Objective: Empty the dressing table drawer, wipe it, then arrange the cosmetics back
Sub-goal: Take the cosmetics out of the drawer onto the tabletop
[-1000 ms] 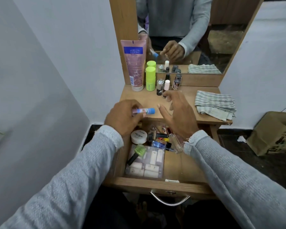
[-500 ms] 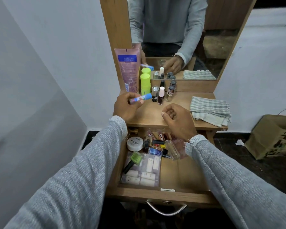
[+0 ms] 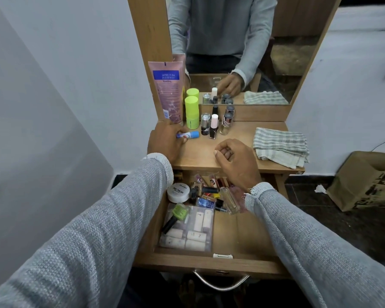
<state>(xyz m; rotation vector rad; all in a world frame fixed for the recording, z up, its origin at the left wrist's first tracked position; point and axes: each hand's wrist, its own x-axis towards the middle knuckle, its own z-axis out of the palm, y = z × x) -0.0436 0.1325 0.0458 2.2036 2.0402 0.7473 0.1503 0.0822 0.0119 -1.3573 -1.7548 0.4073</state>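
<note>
On tabletop (image 3: 200, 156), left hand (image 3: 166, 141) pinches small blue tube (image 3: 188, 135), laying it beside lime green bottle (image 3: 192, 112) and nail polishes (image 3: 213, 126). Right hand (image 3: 236, 158) curled, holds nothing, over drawer (image 3: 242, 230). Step: emptying — drawer holds many cosmetics yet, white jar (image 3: 178, 192), clear pouch (image 3: 187, 230). Next, I think: release tube, reach back down. Striped cloth (image 3: 280, 146) waits for wiping.

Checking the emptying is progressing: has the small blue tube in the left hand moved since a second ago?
Yes. The blue tube, held by the left hand, has gone from above the tabletop's front edge back toward the mirror, now low beside the green bottle.
</note>
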